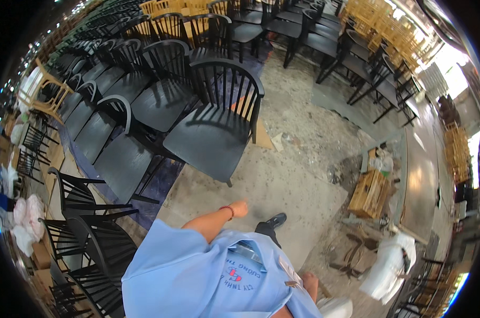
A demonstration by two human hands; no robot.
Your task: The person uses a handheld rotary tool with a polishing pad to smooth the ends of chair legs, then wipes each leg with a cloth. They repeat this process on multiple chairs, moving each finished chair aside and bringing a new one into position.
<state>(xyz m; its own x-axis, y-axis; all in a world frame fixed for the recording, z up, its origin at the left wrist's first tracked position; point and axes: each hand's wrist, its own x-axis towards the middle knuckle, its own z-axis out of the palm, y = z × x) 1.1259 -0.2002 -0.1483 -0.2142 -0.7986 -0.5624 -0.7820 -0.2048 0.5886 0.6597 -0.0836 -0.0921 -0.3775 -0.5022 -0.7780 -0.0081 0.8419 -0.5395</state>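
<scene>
My left hand (239, 208), with a dark red band at the wrist, hangs over the concrete floor in front of a black spindle-back chair (211, 135). Its fingers look curled in, and I see nothing in them. A gap separates it from the chair's seat. My right hand (309, 282) is low beside my body, partly behind my light blue shirt (181, 270); its fingers are too hidden to read. One dark shoe (276, 220) shows on the floor just ahead of me.
Rows of black chairs (160, 103) stand to the left and ahead, more black chairs (351, 66) at the far right. Stacked black chairs (99, 246) are close on my left. At right stand a long table (417, 180), a wooden crate (368, 194) and a white wrapped bundle (388, 267).
</scene>
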